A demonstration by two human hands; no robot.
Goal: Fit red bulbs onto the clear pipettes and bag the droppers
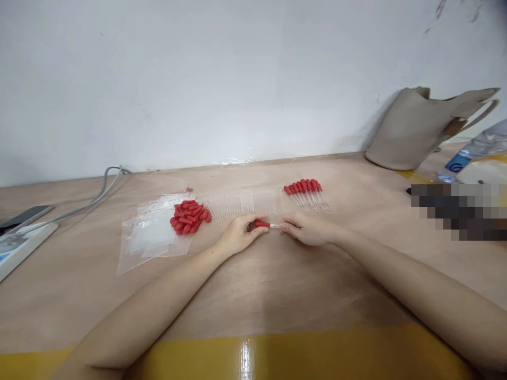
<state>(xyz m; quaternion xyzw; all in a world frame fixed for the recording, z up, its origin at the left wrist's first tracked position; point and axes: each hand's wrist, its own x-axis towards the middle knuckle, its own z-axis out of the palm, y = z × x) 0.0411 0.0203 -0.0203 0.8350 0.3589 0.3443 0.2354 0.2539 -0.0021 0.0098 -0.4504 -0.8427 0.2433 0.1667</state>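
Observation:
My left hand (241,232) is closed around a red rubber dropper bulb (262,224), its open end facing right. My right hand (304,228) pinches a clear dropper tube (275,226), whose end meets the bulb; how far it sits inside is too small to tell. Left of my hands, a pile of loose red bulbs (189,217) rests on clear plastic bags (152,232). Behind my hands lies a row of bare clear tubes (241,201). To the right, several droppers (307,192) with red bulbs on their tubes lie side by side.
A beige bag (412,126) and a plastic bottle (475,150) stand at the back right. Grey cables (95,199) run to a white box-like object (27,245) at left, near a phone-like dark slab (27,217). Yellow tape (206,359) covers the front edge.

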